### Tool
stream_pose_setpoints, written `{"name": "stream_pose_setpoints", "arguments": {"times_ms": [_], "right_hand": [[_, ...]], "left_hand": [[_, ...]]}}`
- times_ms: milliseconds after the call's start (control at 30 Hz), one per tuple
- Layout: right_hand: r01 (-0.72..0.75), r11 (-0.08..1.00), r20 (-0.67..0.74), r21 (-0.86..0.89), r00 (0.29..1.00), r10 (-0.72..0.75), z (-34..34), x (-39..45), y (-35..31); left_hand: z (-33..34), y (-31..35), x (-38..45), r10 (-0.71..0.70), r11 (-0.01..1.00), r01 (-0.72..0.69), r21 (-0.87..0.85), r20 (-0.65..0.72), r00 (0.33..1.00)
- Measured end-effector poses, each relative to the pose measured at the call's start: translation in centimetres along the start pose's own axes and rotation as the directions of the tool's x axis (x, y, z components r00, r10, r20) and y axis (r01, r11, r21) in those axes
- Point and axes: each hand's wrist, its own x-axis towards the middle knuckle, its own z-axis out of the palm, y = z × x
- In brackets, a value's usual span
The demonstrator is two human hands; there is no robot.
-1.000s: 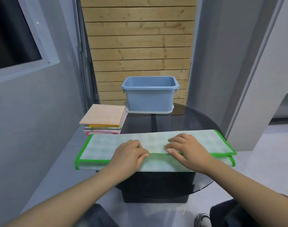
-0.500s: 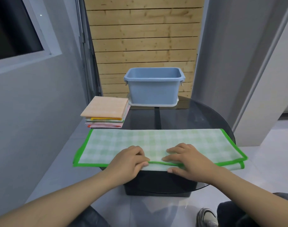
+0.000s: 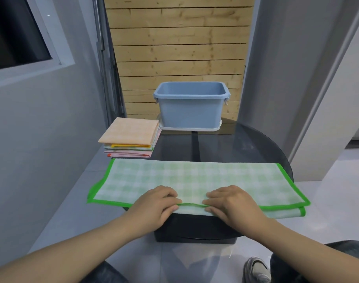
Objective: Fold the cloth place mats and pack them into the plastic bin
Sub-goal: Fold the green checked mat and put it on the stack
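Both hands are down on the green checked place mat (image 3: 195,178), which lies folded in half across the near part of the round glass table (image 3: 245,144). Its long axis runs left to right, the fold along the far side and the two green-bound free edges towards the person. The left end overhangs the table rim, and at the right end the lower layer peeks out just past the upper one. The left hand (image 3: 154,205) pinches the near hem with curled fingers, thumb tucked under the edge. The right hand (image 3: 231,205) does the same just beside it, fingers curled over the top layer, thumb at the hem. Between them the edge lifts in a small ripple. Beyond, at the far side of the table, stands the blue plastic bin (image 3: 191,111), open-topped. To its left sits a stack of folded mats (image 3: 130,137), a peach one on top.
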Motion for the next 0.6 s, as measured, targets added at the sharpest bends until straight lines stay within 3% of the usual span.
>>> {"name": "stream_pose_setpoints", "arguments": {"times_ms": [133,233,367,600], "right_hand": [[-0.017,1.0,-0.08,0.016,0.997,0.019,0.2,-0.2,-0.4],[-0.032,0.999,-0.11,0.032,0.993,0.035,0.9,-0.4,-0.9],[-0.039,0.998,-0.151,0.052,0.987,0.047,1.5,-0.6,-1.4],[-0.037,0.999,-0.157,0.003,0.987,0.037,1.7,-0.5,-2.3]], "left_hand": [[-0.2,-0.2,-0.2,-0.056,0.996,0.063,-0.07,0.088,0.995],[0.3,-0.5,-0.3,0.012,1.0,-0.012,0.012,0.013,1.0],[0.7,-0.8,-0.1,0.012,1.0,-0.012,0.017,-0.037,0.999],[1.2,-1.1,0.0,0.003,1.0,-0.003,0.0,-0.013,1.0]]}}
